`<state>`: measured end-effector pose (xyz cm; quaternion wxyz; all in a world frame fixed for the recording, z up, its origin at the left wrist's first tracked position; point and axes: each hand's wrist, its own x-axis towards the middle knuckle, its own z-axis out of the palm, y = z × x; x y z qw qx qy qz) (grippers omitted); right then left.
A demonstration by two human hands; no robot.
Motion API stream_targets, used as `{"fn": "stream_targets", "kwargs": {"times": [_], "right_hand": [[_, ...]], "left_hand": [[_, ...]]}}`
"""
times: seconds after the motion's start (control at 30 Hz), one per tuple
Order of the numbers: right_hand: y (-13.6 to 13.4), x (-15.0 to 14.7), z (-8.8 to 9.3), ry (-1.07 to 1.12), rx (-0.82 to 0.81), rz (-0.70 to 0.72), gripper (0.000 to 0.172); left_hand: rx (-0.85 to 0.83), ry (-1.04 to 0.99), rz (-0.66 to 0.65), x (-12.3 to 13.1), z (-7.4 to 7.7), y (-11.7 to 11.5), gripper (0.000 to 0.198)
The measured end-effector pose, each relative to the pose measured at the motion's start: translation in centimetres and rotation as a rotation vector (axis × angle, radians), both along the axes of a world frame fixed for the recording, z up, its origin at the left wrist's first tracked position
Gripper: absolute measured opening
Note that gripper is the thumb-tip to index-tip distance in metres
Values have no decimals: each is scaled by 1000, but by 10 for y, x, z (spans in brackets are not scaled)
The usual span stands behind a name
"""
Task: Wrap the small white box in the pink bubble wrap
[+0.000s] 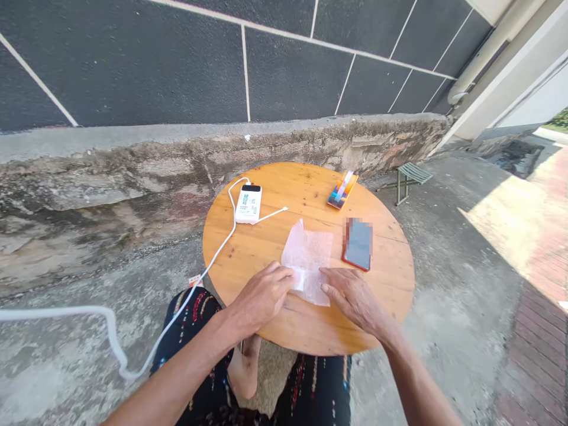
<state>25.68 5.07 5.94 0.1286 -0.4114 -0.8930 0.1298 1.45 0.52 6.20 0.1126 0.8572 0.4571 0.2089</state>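
A thin translucent pinkish sheet point(307, 245), which looks like bubble wrap, lies spread on the round wooden table point(266, 248). On its near part rests a small white flat item point(299, 279); its kind I cannot make out. My left hand point(270, 290) grips the left end of that item, fingers together and thumb tucked beside them. Over at the sheet's right edge, my right hand point(350, 296) lies low with its fingers stretched and thumb apart, fingertips touching the wrap.
A white power bank point(248, 204) with a long white cable point(213, 260) stands at the table's left. Toward the back right lies a colourful box point(342, 190), with a red-edged phone point(357, 245) nearer. Beyond the table are a folding stool point(410, 177) and a dark wall point(155, 65).
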Motion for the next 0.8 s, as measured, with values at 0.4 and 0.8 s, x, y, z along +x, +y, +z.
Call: {"fn": "stream_targets", "kwargs": {"times": [0.4, 0.8], "right_hand": [[-36, -14, -11, 133, 108, -116, 30], [-24, -44, -13, 171, 92, -39, 63]], "left_hand": [[24, 103, 36, 7, 6, 3, 15], [-4, -14, 47, 3, 1, 2, 16]]}}
